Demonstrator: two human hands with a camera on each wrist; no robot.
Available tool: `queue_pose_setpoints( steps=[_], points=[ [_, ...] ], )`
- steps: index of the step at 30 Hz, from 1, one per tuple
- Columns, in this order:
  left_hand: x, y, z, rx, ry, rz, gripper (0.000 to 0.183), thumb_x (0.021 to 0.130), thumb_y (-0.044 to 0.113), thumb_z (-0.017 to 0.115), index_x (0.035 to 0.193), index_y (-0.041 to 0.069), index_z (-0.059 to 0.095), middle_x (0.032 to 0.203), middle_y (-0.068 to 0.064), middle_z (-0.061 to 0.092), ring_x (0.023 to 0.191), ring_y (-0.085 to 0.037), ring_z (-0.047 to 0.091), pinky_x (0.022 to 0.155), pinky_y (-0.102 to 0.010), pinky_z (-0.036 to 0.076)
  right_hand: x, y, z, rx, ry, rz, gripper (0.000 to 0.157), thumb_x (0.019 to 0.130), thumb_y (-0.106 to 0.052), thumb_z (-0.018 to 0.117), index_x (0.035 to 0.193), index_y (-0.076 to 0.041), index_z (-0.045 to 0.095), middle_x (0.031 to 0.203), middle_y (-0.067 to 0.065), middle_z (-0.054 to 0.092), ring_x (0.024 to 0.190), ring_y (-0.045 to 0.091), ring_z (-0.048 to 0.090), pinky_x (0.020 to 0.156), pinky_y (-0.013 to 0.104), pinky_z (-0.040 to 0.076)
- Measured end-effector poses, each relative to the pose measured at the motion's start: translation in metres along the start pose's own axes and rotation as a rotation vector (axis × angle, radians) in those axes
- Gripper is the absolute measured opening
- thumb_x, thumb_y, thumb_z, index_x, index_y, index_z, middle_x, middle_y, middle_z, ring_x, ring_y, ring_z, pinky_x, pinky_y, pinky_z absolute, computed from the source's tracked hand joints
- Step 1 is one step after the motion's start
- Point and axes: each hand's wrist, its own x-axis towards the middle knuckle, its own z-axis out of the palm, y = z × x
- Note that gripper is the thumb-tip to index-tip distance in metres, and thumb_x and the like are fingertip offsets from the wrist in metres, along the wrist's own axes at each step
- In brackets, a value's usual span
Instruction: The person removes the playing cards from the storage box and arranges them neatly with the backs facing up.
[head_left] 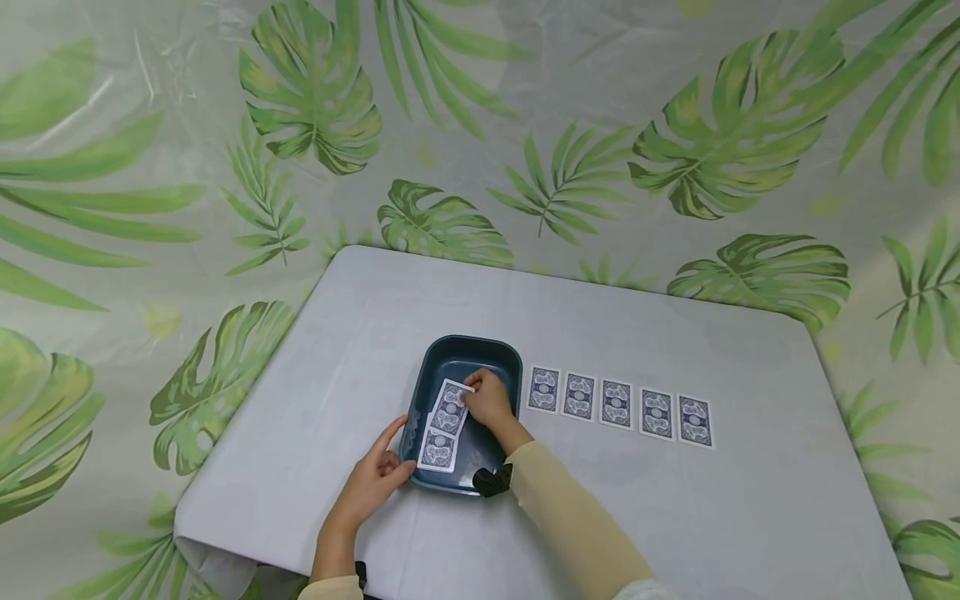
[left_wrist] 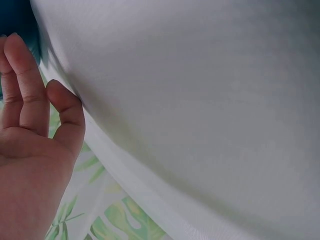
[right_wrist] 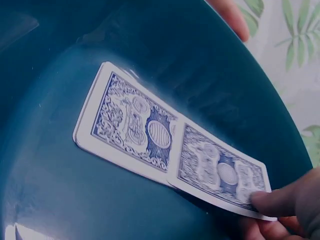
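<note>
A dark blue tray [head_left: 471, 433] stands on the table with playing cards in it, blue patterned backs up. My right hand [head_left: 491, 402] reaches over the tray and pinches one playing card [head_left: 449, 407] by its corner. That card overlaps a lower stack of cards [head_left: 437, 451]; in the right wrist view the held card [right_wrist: 225, 170] tilts up off the stack [right_wrist: 132, 125], bending slightly, thumb on top. My left hand [head_left: 372, 483] touches the tray's left rim with forefinger and thumb. In the left wrist view the fingers of this hand [left_wrist: 30, 125] look fairly straight.
Right of the tray, several playing cards [head_left: 617, 404] lie face down in a slightly slanting row, with gaps between them. A white cloth covers the table [head_left: 780, 500]. Behind it hangs a leaf-patterned sheet [head_left: 570, 83]. A black device [head_left: 492, 481] sits at my right wrist.
</note>
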Motion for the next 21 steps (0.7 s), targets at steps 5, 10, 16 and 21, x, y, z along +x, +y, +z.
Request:
queue_pose_setpoints(
  steps=[5,10,16,21],
  points=[
    [0.0001,-0.0004,0.0005,0.005,0.007,0.006,0.070,0.089,0.016,0.070,0.149,0.036,0.038,0.066,-0.002,0.053,0.057,-0.015,0.047,0.058,-0.027,0.040,0.0041,0.0014,0.0002,0.079,0.104,0.032,0.009,0.081,0.001,0.069,0.090,-0.001,0.068,0.076,0.004,0.055,0.071,0.017,0.050,0.065,0.030,0.042],
    [0.0004,-0.0011,0.0012,0.019,0.011,0.010,0.070,0.089,0.017,0.070,0.149,0.035,0.038,0.066,-0.002,0.053,0.057,-0.015,0.047,0.057,-0.027,0.040,0.0043,-0.0007,-0.0013,0.139,0.135,0.066,0.011,0.082,0.002,0.067,0.092,-0.001,0.070,0.077,0.005,0.056,0.073,0.019,0.052,0.066,0.031,0.043],
    [-0.0003,-0.0007,0.0014,0.030,0.010,0.005,0.070,0.089,0.015,0.069,0.149,0.035,0.038,0.065,-0.002,0.054,0.057,-0.015,0.047,0.057,-0.027,0.040,0.0025,-0.0030,-0.0027,0.229,0.107,0.102,0.011,0.085,0.001,0.067,0.094,-0.001,0.072,0.081,0.006,0.060,0.074,0.017,0.054,0.063,0.027,0.044],
    [-0.0001,0.0001,0.0017,0.028,0.010,0.006,0.070,0.089,0.015,0.069,0.149,0.035,0.038,0.065,-0.002,0.053,0.056,-0.014,0.046,0.056,-0.027,0.040,0.0001,-0.0056,-0.0049,0.258,0.082,0.104,0.013,0.086,0.001,0.068,0.097,-0.001,0.074,0.084,0.007,0.062,0.077,0.018,0.056,0.066,0.028,0.045]
  ],
)
